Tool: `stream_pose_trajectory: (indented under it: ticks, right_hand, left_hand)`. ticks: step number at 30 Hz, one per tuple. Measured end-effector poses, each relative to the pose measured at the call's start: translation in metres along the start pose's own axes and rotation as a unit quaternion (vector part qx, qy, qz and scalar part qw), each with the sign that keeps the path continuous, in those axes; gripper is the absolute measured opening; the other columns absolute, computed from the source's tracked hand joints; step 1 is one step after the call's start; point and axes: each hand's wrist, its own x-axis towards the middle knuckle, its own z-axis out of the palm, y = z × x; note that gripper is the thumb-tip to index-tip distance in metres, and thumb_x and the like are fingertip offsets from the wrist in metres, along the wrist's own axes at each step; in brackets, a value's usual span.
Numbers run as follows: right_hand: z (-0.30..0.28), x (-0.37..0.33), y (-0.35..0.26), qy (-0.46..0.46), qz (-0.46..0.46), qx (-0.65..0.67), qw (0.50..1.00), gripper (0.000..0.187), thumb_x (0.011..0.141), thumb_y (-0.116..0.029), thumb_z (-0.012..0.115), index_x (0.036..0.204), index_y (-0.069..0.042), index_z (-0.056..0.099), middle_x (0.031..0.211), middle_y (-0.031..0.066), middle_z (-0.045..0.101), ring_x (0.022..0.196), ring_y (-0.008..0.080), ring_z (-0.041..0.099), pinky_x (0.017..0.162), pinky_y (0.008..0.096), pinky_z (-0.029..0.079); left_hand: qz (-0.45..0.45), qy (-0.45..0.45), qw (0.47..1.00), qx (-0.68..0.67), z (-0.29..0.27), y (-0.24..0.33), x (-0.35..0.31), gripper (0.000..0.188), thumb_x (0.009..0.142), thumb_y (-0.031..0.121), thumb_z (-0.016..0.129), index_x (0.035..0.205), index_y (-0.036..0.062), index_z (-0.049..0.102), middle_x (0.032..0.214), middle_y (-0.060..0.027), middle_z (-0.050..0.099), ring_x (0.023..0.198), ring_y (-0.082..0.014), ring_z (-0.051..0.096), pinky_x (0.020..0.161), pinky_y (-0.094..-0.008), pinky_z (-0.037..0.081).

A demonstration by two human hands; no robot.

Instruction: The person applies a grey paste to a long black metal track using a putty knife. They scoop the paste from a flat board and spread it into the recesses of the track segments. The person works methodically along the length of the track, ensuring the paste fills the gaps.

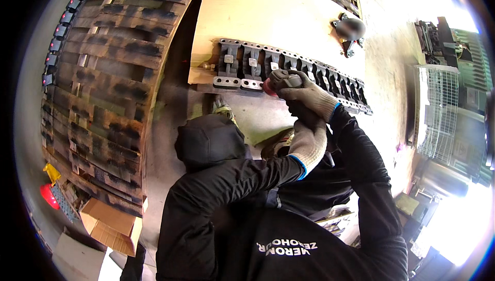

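Both my hands wear light knit gloves with blue cuffs and are closed on a dark hand-held angle grinder (pixel 285 79) with a reddish disc. My right hand (pixel 315 94) wraps the upper part near the tool's head. Lower down, my left hand (pixel 309 142) grips the body, most of which the gloves hide. The disc's edge is at the near side of a row of black metal castings (pixel 252 64) with bright, drilled end pads. Whether the disc touches a casting cannot be made out. The castings stand side by side along the near edge of a tan board (pixel 258 10).
A scorched-looking wooden pallet (pixel 113 85) lies to the left, with small dark blocks (pixel 53 46) along its far edge. A round grey disc on black legs (pixel 351 29) sits at the board's right. An open cardboard box (pixel 111 224) is lower left; a wire cage (pixel 438 111) stands right.
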Motion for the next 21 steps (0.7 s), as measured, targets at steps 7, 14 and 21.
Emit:
stream_pose_trajectory:
  ticks: [7, 14, 21]
  right_hand:
    - [0.014, 0.009, -0.016, -0.029, -0.028, -0.048, 0.998, 0.092, 0.077, -0.033, 0.085, 0.149, -0.001, 0.036, 0.113, 0.0129, 0.064, 0.09, 0.0171, 0.064, 0.08, 0.0303, 0.055]
    - [0.015, 0.01, -0.017, -0.016, -0.006, -0.069, 0.997, 0.093, 0.075, -0.034, 0.086, 0.148, -0.001, 0.038, 0.112, 0.0136, 0.065, 0.093, 0.0178, 0.065, 0.081, 0.0302, 0.056]
    - [0.014, -0.007, -0.014, -0.03, -0.005, -0.049, 0.998, 0.099, 0.073, -0.033, 0.088, 0.15, -0.002, 0.034, 0.111, 0.0145, 0.065, 0.087, 0.019, 0.066, 0.075, 0.0311, 0.057]
  left_hand:
    - [-0.025, 0.034, 0.998, -0.042, -0.005, -0.001, 0.003, 0.074, 0.095, 0.07, 0.043, 0.14, 0.0113, 0.036, 0.138, -0.0201, 0.054, 0.128, -0.0359, 0.053, 0.103, -0.0461, 0.043]
    - [0.046, 0.102, 0.993, -0.029, -0.006, 0.002, -0.003, 0.075, 0.096, 0.062, 0.048, 0.133, -0.0026, 0.039, 0.125, -0.0335, 0.06, 0.122, -0.0485, 0.057, 0.1, -0.0531, 0.044]
    - [0.018, 0.104, 0.994, -0.002, 0.01, -0.007, -0.002, 0.08, 0.096, 0.064, 0.044, 0.139, -0.0032, 0.034, 0.134, -0.0335, 0.054, 0.13, -0.0479, 0.051, 0.105, -0.0529, 0.041]
